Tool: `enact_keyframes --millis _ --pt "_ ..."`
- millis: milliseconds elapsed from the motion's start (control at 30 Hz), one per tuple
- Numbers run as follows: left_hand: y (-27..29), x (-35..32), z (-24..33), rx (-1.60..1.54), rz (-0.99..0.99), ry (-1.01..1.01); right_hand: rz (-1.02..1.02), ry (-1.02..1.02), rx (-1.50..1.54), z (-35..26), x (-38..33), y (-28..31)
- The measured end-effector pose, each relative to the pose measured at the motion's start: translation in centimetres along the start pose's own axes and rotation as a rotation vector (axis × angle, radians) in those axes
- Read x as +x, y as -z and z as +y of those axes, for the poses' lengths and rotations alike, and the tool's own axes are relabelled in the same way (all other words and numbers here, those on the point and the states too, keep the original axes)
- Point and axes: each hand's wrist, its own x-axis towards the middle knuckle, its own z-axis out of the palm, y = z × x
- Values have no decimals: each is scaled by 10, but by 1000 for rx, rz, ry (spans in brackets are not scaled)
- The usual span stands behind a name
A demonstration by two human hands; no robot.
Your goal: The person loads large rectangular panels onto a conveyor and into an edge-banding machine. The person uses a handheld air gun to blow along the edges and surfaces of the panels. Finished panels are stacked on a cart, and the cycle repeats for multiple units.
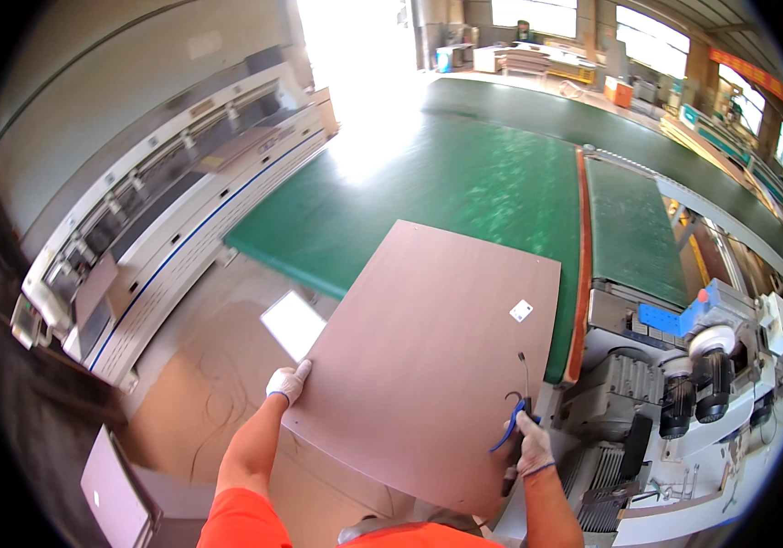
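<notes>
A large pinkish-brown board [419, 347] slants in front of me, its far end over the green conveyor belt [309, 242]. A small white label [521, 311] is stuck near its right edge. My left hand [289, 382], in a white glove with a blue cuff, is closed on the board's left edge, thumb on top. At the board's right side, my gloved right hand [534, 446] is wrapped round a blue and black air blow gun [523, 408], whose thin nozzle points away from me. Whether this hand also touches the board, I cannot tell.
A long white machine [186, 219] runs along the left side. Motors [711, 374] and metal machine parts stand close on the right. Several similar boards [115, 489] lean at the lower left. A white sheet-like piece [293, 326] lies beyond my left hand.
</notes>
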Motion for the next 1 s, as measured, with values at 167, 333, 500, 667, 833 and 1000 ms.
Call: enact_keyframes --millis 167,333,500,667,833,1000 --pt "47 -156 -139 -157 134 198 -164 32 -246 25 -33 -25" --pt "120 -324 -303 -254 426 456 -401 -54 -370 116 -129 -91" --pt "143 -505 -441 -272 721 635 -746 -205 -521 202 -206 -167" --pt "83 -661 -535 -414 962 906 -1076 -241 -733 279 -304 -239" --pt "25 -756 -597 -554 1115 1117 -1258 -355 -894 360 -374 -276" --pt "30 -774 -650 -581 1175 1071 -1376 -395 -917 427 -426 -324"
